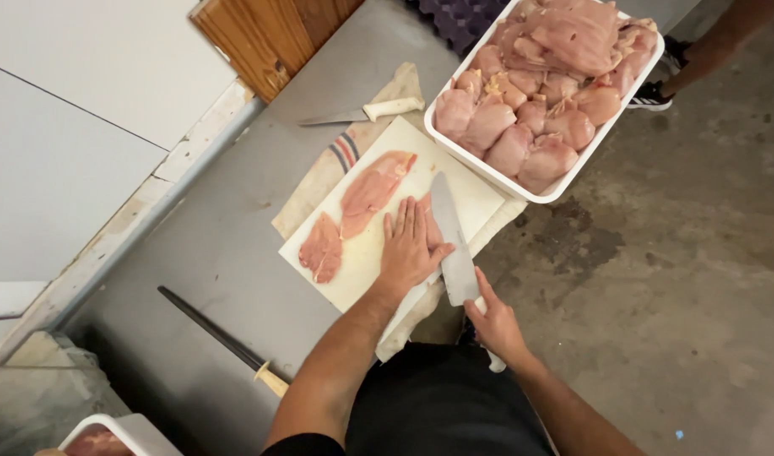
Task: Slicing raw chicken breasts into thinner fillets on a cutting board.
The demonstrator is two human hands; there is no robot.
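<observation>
My flat left hand [410, 245] pins chicken [427, 221] mid-frame; my right hand [495, 325] grips the knife [450, 241], which could nick fingers if it slips.

I take the cutting board [378, 245] as my landmark. It lies on a cloth [336, 165] spread over the table [227, 253]. On the board, my left hand [410, 245] presses flat near its right edge; left of my hand lie two chicken pieces, the long fillet [373, 190] farther from me and the small piece [321, 247] nearer. My right hand [497, 325] holds a knife [453, 241] along the board's right side, its blade beside my left hand. Beyond the board's far right corner sits a tray [488, 165] piled with chicken. Beyond its far edge lies a second knife [362, 112]. Left of the board and nearer me lies a sharpening steel [218, 338].
</observation>
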